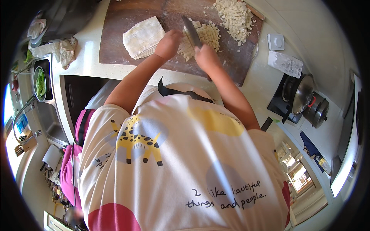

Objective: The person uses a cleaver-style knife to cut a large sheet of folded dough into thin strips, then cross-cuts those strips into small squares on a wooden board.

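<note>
My right hand (206,57) grips a kitchen knife (192,31), its blade angled across a layer of dough cut into narrow strips and small pieces (209,36). Close by on the left, my left hand (170,43) has its fingers curled at the near edge of the cut dough. Whether those fingers pinch anything is hidden. A stack of flat, floury dough sheets (144,37) lies left of that hand. Farther right is a loose heap of small dough pieces (234,20). All of it rests on a large brown wooden board (115,34).
At left, leafy greens (40,82) fill a round container by the steel sink (53,121). A crumpled plastic bag (65,50) lies on the counter. On the right are a flour-dusted white container (284,63), a lidded pan (302,92) and a dark pot (316,111).
</note>
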Available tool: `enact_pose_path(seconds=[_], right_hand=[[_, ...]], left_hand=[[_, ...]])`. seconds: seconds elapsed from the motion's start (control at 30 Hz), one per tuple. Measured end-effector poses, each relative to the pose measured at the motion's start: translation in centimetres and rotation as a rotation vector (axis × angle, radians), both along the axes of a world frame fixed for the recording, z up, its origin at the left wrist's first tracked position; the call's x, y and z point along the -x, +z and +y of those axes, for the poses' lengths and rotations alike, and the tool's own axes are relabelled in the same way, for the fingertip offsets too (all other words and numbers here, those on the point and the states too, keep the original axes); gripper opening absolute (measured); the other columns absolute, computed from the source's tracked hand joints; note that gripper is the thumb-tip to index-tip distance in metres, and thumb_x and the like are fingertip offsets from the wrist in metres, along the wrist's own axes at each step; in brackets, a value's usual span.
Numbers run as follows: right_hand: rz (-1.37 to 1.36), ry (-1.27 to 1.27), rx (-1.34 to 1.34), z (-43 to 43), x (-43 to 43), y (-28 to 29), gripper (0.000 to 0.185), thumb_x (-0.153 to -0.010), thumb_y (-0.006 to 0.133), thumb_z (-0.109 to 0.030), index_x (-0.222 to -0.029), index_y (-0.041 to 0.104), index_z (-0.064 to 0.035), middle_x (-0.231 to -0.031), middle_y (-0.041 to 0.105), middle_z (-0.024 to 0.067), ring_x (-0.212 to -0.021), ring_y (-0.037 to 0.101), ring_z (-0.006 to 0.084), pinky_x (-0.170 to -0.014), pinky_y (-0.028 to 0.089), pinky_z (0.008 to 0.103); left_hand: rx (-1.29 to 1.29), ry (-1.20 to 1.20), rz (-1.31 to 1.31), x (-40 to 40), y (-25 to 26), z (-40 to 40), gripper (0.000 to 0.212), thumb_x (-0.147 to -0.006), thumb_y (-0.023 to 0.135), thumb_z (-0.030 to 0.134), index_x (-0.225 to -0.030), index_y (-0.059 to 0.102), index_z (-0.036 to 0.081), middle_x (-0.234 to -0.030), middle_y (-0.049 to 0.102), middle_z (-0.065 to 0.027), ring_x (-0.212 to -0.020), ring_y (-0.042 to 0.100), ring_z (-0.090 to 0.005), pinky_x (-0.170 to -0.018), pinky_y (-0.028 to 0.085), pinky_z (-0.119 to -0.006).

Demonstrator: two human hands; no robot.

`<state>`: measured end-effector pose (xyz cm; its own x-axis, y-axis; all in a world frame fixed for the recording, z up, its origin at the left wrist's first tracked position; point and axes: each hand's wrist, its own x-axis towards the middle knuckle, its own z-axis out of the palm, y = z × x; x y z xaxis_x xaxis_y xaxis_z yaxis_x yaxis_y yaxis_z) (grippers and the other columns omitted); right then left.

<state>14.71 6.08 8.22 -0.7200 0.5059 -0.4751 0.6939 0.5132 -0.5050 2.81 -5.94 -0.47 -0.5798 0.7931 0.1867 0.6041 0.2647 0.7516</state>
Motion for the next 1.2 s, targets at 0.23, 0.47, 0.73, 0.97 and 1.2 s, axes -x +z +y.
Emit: enact_pose_path(seconds=[0.23,0.47,0.73,0.97,1.2], right_hand=[[-0.245,0.150,-0.023,-1.6,-2.9,-0.8,0.024,-0.079,0.050,-0.012,-0.097,0.057,0.0023,-0.086,0.062,0.0243,-0.084,0.061,0.0393,-0.075,0.047,0.0458],[-0.010,0.071,-0.036,-1.4,1.7,-3.4,0.023,-0.080,0.049,-0.012,-0.096,0.057,0.0030,-0.085,0.061,0.0264,-0.085,0.059,0.0415,-0.074,0.046,0.0466],[-0.175,0.131,0.034,-0.7,-2.2,0.4,0.025,-0.079,0.049,-0.012,-0.099,0.056,0.0016,-0.085,0.061,0.0261,-0.085,0.059,0.0412,-0.074,0.047,0.0453],[-0.227,0.159,0.016,-1.8,-1.3,-1.2,0.025,-0.079,0.049,-0.012,-0.095,0.058,0.0030,-0.086,0.061,0.0276,-0.085,0.059,0.0418,-0.075,0.047,0.0463],[-0.012,0.037,0.074,-0.5,1.8,-3.4,0.023,-0.081,0.049,-0.014,-0.091,0.060,0.0033,-0.084,0.061,0.0268,-0.085,0.059,0.0413,-0.075,0.047,0.0461]], left_hand=[[0.135,-0.047,0.081,-0.8,0.0,0.1,0.019,-0.075,0.051,0.005,-0.090,0.062,0.005,-0.102,0.055,-0.0111,-0.096,0.052,-0.0309,-0.081,0.045,-0.037],[0.186,-0.122,0.010,-0.9,1.0,-0.1,0.019,-0.076,0.049,0.005,-0.091,0.061,0.004,-0.102,0.054,-0.0132,-0.096,0.051,-0.0314,-0.082,0.045,-0.038],[0.158,0.010,-0.055,-2.0,0.2,-2.0,0.023,-0.077,0.050,0.006,-0.098,0.060,0.005,-0.113,0.053,-0.0119,-0.106,0.049,-0.0312,-0.089,0.042,-0.037],[0.243,-0.055,0.042,-1.8,0.5,-0.9,0.025,-0.074,0.049,0.003,-0.097,0.060,0.005,-0.112,0.054,-0.0116,-0.105,0.049,-0.0303,-0.088,0.043,-0.037],[0.129,-0.046,0.031,-1.8,2.0,-0.9,0.019,-0.077,0.057,0.006,-0.095,0.063,0.006,-0.106,0.057,-0.0127,-0.092,0.057,-0.0316,-0.078,0.049,-0.037]])
